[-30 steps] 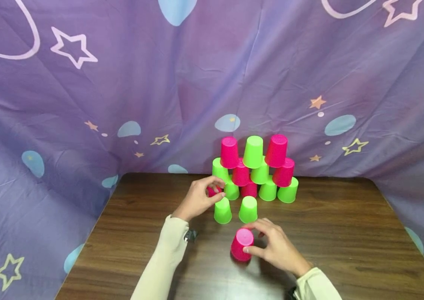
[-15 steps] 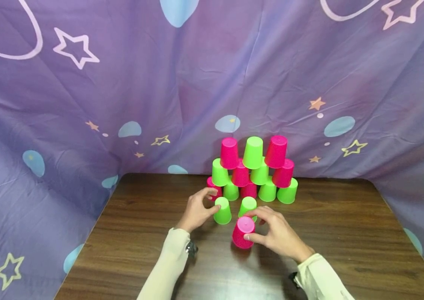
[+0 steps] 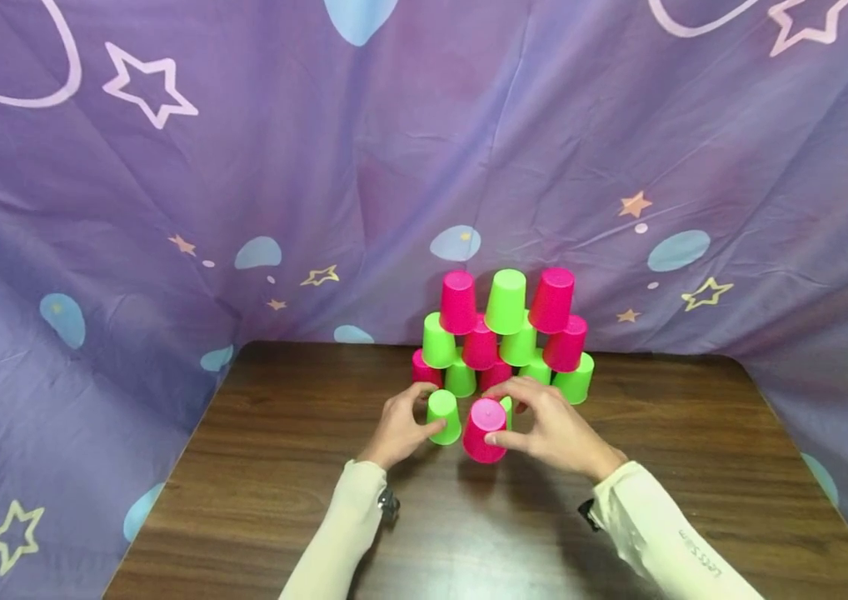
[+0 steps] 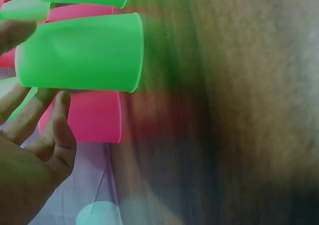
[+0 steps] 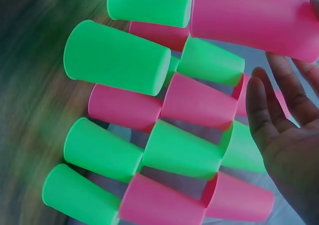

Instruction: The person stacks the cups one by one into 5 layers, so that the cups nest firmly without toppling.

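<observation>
My right hand grips an upside-down pink cup by its sides, thumb in front and fingers behind. That cup is raised off the table and partly covers an upside-down green cup; the right wrist view shows this green cup plainly, beside the pink one. Another green cup stands upside down to the left, and my left hand holds it with the thumb at its near side and fingers at its far left. In the left wrist view, thumb and fingers straddle the closed end of this green cup.
Just behind stands a stepped wall of upside-down pink and green cups, three rows high, topped by a pink cup, a green cup and another pink cup. A brown wooden table carries everything; a purple patterned cloth hangs behind.
My right hand has lifted the pink cup and carried it forward to the front green cups. My left hand has come down from the wall's left end to the left green cup.
</observation>
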The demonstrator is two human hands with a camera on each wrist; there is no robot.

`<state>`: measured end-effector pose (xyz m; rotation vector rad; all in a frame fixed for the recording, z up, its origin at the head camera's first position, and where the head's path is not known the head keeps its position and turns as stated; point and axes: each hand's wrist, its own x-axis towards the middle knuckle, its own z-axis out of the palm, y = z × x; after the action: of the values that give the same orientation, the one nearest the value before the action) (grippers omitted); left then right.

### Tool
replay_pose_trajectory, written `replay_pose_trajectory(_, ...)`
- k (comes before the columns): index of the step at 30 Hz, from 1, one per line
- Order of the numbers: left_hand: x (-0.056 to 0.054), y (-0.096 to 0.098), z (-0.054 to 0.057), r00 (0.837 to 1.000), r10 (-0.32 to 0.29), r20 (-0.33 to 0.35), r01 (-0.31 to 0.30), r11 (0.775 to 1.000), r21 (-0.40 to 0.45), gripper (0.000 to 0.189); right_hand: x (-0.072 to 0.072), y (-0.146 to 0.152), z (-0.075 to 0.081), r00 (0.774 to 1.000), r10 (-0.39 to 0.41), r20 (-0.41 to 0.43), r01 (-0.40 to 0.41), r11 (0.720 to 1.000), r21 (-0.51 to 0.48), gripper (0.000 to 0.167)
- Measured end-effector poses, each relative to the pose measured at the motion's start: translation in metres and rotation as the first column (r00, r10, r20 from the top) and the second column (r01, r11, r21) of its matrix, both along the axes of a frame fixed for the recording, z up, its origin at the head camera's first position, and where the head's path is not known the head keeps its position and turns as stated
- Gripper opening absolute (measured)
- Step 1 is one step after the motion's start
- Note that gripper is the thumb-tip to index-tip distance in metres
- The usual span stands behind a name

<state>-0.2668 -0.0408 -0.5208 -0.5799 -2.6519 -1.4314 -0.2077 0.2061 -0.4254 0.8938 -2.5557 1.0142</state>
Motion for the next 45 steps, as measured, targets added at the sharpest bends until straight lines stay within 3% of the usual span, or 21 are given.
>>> replay_pose_trajectory(14,0.000,0.000,-0.002,0.998,-0.017,0.058,0.015,1.000,0.024,0.046,-0.028,0.009,0.028,0.997,0.047,0.064,-0.044,0.998,-0.042,0.041)
replay_pose_trajectory(20,0.000,-0.001,-0.003,0.999,0.003,0.035,-0.002,1.000,-0.029,0.044,-0.038,0.015,0.043,0.994,0.030,0.108,-0.025,0.999,-0.047,0.039)
replay_pose_trajectory(33,0.000,-0.001,0.003,1.000,-0.006,-0.003,0.006,0.995,-0.096,0.053,-0.056,0.023,0.079,0.999,-0.028,0.028,0.027,0.999,0.026,0.039)
replay_pose_trajectory(45,0.000,0.001,0.002,0.999,-0.027,-0.022,0.025,0.996,-0.090,0.046,-0.066,0.020,0.107,0.998,-0.048,0.041,0.047,0.998,0.033,0.040)
